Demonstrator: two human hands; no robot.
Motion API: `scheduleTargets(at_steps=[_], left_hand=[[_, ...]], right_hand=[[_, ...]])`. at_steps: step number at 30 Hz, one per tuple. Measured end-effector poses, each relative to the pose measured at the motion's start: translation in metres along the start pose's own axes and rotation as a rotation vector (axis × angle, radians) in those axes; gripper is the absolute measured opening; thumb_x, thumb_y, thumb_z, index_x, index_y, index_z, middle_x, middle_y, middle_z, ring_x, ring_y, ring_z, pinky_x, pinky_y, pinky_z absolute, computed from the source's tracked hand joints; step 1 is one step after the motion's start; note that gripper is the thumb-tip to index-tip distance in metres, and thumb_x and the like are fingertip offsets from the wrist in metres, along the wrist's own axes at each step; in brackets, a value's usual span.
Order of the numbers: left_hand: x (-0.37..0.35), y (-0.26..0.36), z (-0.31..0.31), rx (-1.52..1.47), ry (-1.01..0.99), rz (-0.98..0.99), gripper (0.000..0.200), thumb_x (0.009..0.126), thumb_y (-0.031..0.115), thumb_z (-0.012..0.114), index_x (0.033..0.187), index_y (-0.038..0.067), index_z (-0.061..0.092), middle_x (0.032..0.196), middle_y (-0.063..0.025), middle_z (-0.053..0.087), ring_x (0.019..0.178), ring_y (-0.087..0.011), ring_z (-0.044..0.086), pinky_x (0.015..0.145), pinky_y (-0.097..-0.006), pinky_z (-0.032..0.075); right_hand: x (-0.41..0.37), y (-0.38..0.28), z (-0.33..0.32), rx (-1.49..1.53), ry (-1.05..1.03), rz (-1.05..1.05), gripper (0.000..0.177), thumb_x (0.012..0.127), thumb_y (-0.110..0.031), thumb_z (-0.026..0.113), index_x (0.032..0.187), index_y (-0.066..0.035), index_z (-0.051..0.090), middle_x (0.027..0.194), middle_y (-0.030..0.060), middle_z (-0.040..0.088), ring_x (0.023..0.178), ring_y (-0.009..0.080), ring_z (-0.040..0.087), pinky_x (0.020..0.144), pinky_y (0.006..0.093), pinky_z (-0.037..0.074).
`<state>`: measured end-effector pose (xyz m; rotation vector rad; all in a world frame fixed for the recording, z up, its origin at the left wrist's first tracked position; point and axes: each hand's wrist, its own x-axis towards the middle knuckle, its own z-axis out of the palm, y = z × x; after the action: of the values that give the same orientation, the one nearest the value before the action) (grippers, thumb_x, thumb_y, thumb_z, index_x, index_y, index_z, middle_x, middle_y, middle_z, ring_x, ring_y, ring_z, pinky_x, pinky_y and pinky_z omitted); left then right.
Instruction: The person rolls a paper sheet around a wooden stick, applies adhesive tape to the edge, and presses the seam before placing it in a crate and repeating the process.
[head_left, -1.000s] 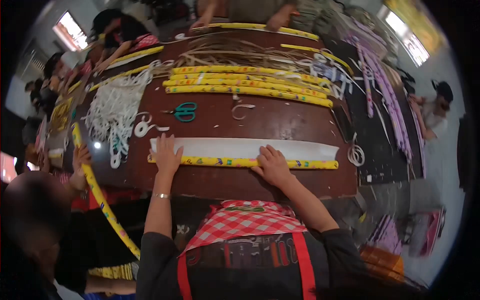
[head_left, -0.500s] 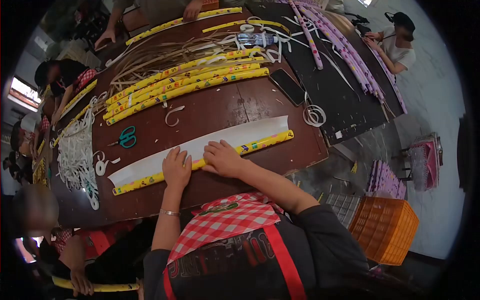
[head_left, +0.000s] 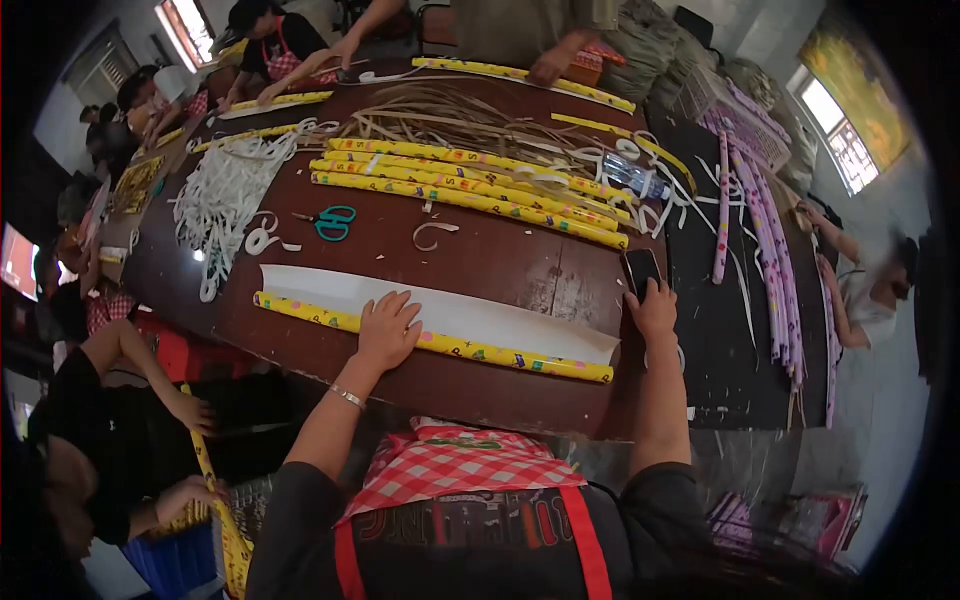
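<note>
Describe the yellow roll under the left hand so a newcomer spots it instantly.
On the big brown table, look near the wearer's edge. The yellow patterned roll lies there, under the left hand. Unlike the grouped rolls farther back, it has a wide white strip open along its far side.

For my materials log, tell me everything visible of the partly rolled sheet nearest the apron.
The sheet lies slantwise on the brown table. Its near edge forms a slim yellow roll with colourful prints, glossy like plastic or coated paper; beyond that, a plain white strip lies open. The left grip rests across both, near the middle.
</note>
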<state>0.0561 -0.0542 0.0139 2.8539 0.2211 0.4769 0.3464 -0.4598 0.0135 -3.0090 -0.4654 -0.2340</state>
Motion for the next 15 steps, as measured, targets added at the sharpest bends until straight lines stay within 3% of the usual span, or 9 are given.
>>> scheduleTargets(at_steps=[1,3,8,11,13,15], left_hand=[[-0.001,0.001,-0.001,0.009,-0.011,0.009,0.037,0.083,0.035,0.058,0.111,0.012,0.062,0.124,-0.0096,0.055,0.118,-0.0319,0.048,0.094,-0.0561,0.035],[-0.001,0.004,-0.002,0.04,0.0,0.0,0.038,0.083,0.036,0.058,0.112,0.012,0.061,0.125,-0.0097,0.055,0.118,-0.0318,0.048,0.094,-0.0563,0.035],[0.001,0.002,0.002,0.083,0.02,0.003,0.043,0.083,0.041,0.058,0.114,0.012,0.06,0.125,-0.0101,0.054,0.118,-0.0314,0.047,0.095,-0.0574,0.035],[0.002,0.001,0.003,0.072,-0.017,-0.014,0.043,0.083,0.041,0.058,0.115,0.011,0.06,0.125,-0.0109,0.054,0.118,-0.0313,0.047,0.095,-0.0565,0.035],[0.004,0.001,0.002,0.071,-0.008,-0.001,0.043,0.082,0.04,0.059,0.114,0.01,0.06,0.125,-0.0118,0.054,0.118,-0.0314,0.047,0.094,-0.0551,0.036],[0.004,0.001,0.002,0.057,0.002,0.014,0.042,0.082,0.037,0.06,0.113,0.01,0.061,0.125,-0.0128,0.054,0.117,-0.0316,0.048,0.092,-0.0521,0.037]], right_hand=[[0.001,0.0,-0.001,0.002,0.006,-0.022,0.066,0.079,-0.043,0.069,0.128,-0.004,0.048,0.129,0.0238,0.049,0.114,0.0428,0.048,0.095,0.0478,0.042],[0.004,0.001,-0.005,0.068,-0.06,0.147,0.069,0.078,-0.047,0.069,0.129,-0.005,0.048,0.126,0.0222,0.051,0.113,0.0421,0.049,0.092,0.0487,0.044],[0.003,0.003,-0.026,0.091,-0.103,0.104,0.066,0.074,-0.045,0.07,0.124,-0.005,0.055,0.119,0.0206,0.056,0.111,0.0392,0.051,0.091,0.047,0.046],[-0.014,0.007,-0.033,0.145,-0.052,0.067,0.064,0.071,-0.04,0.072,0.121,-0.004,0.056,0.118,0.0202,0.056,0.11,0.0378,0.051,0.092,0.0454,0.045],[-0.035,0.013,-0.04,0.332,0.161,-0.103,0.063,0.069,-0.034,0.075,0.12,-0.003,0.056,0.116,0.0196,0.057,0.109,0.0367,0.051,0.092,0.0449,0.045],[-0.057,0.016,-0.05,0.375,0.176,-0.175,0.062,0.067,-0.031,0.076,0.118,-0.002,0.057,0.116,0.0193,0.056,0.108,0.0365,0.052,0.092,0.0442,0.045]])
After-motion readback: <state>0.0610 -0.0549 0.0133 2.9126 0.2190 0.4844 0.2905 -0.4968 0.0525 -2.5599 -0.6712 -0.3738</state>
